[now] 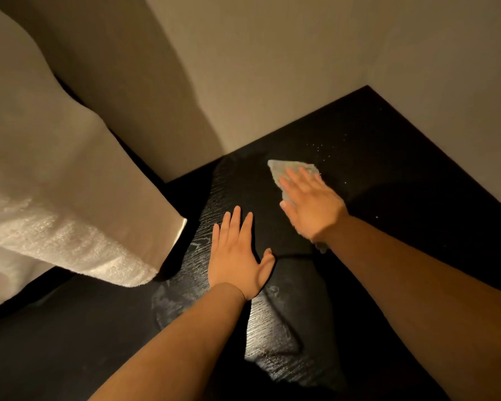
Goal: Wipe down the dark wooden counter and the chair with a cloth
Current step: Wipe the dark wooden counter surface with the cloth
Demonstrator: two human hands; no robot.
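Observation:
The dark wooden counter fills the lower right of the view, its grain shining under the light. A pale grey cloth lies flat on it near the wall corner. My right hand presses on the cloth with straight fingers spread, covering most of it; one corner of the cloth sticks out beyond my wrist. My left hand rests flat on the bare counter to the left of the cloth, fingers straight, holding nothing. No chair is in view.
A white towel-like fabric drapes over something at the left, its corner hanging close to my left hand. Beige walls meet in a corner behind the counter. Small pale specks dot the counter beyond the cloth. Damp streaks show near my left forearm.

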